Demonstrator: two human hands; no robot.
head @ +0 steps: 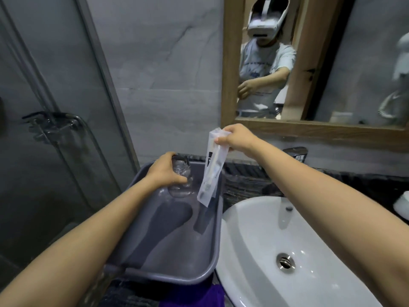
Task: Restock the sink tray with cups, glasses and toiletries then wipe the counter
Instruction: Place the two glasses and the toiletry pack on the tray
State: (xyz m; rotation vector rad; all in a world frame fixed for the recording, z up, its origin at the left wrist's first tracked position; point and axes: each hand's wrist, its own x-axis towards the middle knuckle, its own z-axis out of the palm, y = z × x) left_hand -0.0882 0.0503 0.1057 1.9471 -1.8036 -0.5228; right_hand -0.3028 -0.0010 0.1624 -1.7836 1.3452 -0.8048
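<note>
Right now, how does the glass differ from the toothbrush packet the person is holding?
The glass is round and clear; the toothbrush packet is flat, long and mostly white. The left hand wraps around the glass, while the right hand only pinches the packet's top end. The glass sits low inside the grey tray; the packet dangles above it. Both are held over the tray.

Head view — looking down, close over tray (212,218)

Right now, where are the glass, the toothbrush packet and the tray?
glass (184,172): head view, on its clear side.
toothbrush packet (211,171): head view, on the middle of the wrapper.
tray (174,231): head view, on its bare grey floor.
</note>
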